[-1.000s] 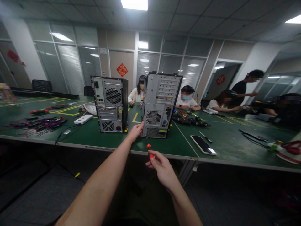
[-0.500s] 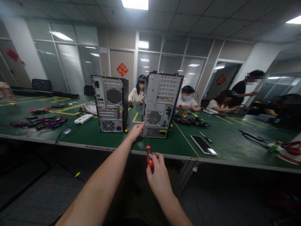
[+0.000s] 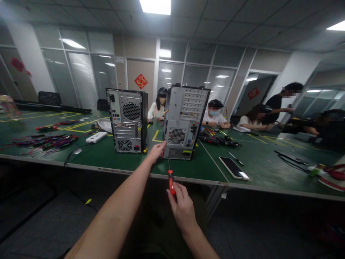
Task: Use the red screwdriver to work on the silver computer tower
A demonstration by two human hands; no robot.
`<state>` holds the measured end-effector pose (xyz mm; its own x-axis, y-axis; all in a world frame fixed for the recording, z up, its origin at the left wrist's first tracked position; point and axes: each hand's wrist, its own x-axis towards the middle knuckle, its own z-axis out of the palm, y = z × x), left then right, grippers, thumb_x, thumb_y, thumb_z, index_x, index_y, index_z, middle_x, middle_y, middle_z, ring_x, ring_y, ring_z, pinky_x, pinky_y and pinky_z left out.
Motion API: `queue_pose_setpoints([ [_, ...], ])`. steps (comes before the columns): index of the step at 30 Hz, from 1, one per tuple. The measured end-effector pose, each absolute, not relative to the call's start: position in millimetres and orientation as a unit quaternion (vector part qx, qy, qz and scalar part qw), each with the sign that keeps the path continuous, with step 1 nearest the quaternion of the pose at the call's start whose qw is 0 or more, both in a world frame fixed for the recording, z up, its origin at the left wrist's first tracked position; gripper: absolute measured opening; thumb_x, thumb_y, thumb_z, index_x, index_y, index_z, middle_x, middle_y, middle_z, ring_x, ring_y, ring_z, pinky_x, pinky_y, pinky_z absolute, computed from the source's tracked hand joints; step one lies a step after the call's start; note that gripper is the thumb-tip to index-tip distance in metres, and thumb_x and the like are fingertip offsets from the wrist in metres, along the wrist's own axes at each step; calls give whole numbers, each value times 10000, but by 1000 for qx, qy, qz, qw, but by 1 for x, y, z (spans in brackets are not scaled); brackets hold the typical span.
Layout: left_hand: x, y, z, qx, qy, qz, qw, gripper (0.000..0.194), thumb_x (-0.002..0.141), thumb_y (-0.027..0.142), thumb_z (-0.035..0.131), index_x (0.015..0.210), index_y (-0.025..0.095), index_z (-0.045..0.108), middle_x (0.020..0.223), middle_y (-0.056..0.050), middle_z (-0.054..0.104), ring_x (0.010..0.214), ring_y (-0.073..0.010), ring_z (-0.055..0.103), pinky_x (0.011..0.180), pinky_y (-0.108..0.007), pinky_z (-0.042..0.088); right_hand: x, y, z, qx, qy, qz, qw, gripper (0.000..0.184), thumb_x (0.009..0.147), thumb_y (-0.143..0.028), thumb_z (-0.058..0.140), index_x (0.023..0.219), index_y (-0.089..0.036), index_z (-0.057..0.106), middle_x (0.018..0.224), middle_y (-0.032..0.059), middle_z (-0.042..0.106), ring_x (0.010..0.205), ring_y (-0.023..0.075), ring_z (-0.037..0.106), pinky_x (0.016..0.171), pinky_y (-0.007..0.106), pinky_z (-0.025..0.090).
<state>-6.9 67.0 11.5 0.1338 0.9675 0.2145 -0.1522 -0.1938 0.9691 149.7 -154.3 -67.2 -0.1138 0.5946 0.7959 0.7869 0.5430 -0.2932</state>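
A computer tower case (image 3: 174, 112) stands upright, its back panel towards me. My left hand (image 3: 156, 152) grips its lower left edge, thumb on the near side, the other fingers partly hidden. In my right hand (image 3: 183, 205) is a screwdriver (image 3: 171, 181) with a red and black handle, held between thumb and fingers near the handle's end. Its thin shaft points up at the bottom left corner of the back panel; whether the tip sits in a screw is too small to tell. A second computer tower (image 3: 125, 127) stands just left.
Tangled cables (image 3: 45, 142) and a white power strip (image 3: 96, 137) lie on the left of the green table (image 3: 151, 169). To the right are a phone (image 3: 233, 168) and a pen-like tool (image 3: 236, 158). Several people sit or stand beyond the table.
The right hand and screwdriver sit slightly lower in view, and the thumb and fingers have shifted on the handle. The left hand stays at the case's edge.
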Motion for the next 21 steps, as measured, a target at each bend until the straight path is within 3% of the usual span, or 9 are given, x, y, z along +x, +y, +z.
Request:
queue_pose_setpoints([
  [3,-7,67,11,548,375,543,514,625,787,802,685,707,202,530,540,63,450,420,-83,451,435,-218,408,152,-152,-62,-484,-747,-125,439,328,1071,-378,566,1220,-158,757,900,105,717,767,198,719,703,289,619],
  [5,-7,68,11,548,375,544,514,619,790,795,689,711,201,535,545,60,459,424,-84,459,438,-217,407,151,-151,-62,-490,-749,-147,421,342,1071,-388,563,1239,-162,758,865,94,703,720,180,696,659,268,598],
  [10,-8,68,10,553,370,539,517,616,791,794,690,719,203,533,553,59,468,431,-85,468,441,-220,415,150,-151,-71,-469,-744,-158,449,370,1072,-224,515,1393,-221,699,1136,149,702,920,212,728,781,331,643],
  [16,-7,67,11,551,371,542,515,638,769,820,685,706,208,517,535,70,444,415,-79,437,430,-220,411,152,-152,-77,-425,-759,-158,468,553,1006,-110,522,1536,-261,571,1382,174,650,1234,290,680,1027,489,620],
  [21,-6,66,12,547,374,543,515,635,785,812,677,689,207,510,528,66,441,412,-79,440,432,-213,396,152,-153,-73,-423,-752,-124,490,460,1033,-163,539,1485,-211,605,1264,168,712,1155,270,723,980,434,644],
])
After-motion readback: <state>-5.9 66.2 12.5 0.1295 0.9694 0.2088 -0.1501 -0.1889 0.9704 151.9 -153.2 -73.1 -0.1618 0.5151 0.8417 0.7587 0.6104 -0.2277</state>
